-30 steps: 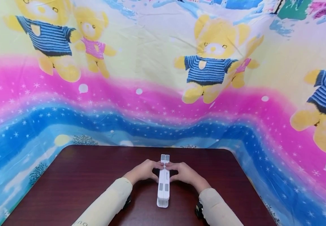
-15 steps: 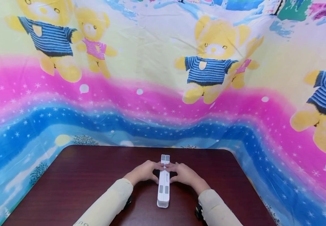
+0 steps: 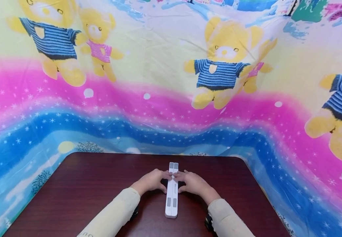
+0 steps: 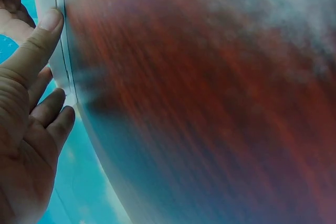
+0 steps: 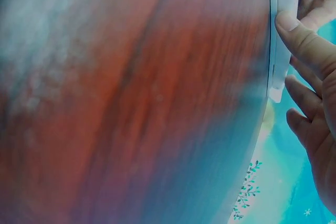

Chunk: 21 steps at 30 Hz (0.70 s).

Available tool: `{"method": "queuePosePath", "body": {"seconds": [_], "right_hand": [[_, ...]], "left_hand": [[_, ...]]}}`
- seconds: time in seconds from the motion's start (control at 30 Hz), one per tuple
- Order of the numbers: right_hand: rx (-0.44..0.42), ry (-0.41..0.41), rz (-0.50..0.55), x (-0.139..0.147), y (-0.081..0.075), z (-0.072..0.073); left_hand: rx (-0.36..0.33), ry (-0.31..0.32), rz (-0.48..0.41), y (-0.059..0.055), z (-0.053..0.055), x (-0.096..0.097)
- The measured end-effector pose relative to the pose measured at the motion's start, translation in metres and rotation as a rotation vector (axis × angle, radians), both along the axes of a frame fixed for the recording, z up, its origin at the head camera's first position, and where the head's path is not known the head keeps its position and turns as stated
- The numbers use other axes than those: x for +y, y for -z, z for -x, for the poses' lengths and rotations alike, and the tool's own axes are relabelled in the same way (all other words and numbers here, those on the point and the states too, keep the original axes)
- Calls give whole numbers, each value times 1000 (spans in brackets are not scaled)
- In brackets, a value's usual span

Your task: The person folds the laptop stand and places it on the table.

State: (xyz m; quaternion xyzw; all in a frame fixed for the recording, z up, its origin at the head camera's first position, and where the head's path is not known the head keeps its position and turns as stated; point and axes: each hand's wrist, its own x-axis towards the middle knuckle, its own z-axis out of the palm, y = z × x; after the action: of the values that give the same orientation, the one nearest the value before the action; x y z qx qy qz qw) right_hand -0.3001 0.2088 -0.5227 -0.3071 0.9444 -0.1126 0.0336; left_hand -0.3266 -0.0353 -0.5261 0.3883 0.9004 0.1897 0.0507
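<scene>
A white folded laptop stand [image 3: 171, 196] with grey pads lies lengthwise on the dark wooden table, its two long bars side by side. My left hand [image 3: 153, 179] holds its left side, with the thumb against the edge and fingers reaching over the top. From the other side my right hand [image 3: 191, 181] mirrors this grip. In the left wrist view, the left thumb [image 4: 50, 22] presses on the side of the stand. The right thumb [image 5: 289, 22] does the same in the right wrist view. Fingertips of both hands nearly meet on top.
The reddish-brown table [image 3: 99, 177] has rounded far corners. Behind it and along its sides hangs a colourful cloth [image 3: 159, 115] printed with teddy bears and snowflakes. A dark wrist device [image 3: 208, 221] shows below the right sleeve.
The stand's near end showed a gap between its upper and lower parts; these now lie flat together. Both hands stay in nearly the same place.
</scene>
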Motion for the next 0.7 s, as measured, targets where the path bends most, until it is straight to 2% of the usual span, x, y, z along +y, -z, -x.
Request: {"method": "queuePosePath", "body": {"seconds": [0.27, 0.43, 0.7], "right_hand": [[20, -35, -39, 0, -5, -9], [102, -56, -105, 2, -6, -12], [249, -70, -151, 7, -8, -15]], "left_hand": [[-2, 10, 10, 5, -3, -1], [39, 3, 23, 3, -2, -2], [97, -67, 52, -7, -6, -4]]}}
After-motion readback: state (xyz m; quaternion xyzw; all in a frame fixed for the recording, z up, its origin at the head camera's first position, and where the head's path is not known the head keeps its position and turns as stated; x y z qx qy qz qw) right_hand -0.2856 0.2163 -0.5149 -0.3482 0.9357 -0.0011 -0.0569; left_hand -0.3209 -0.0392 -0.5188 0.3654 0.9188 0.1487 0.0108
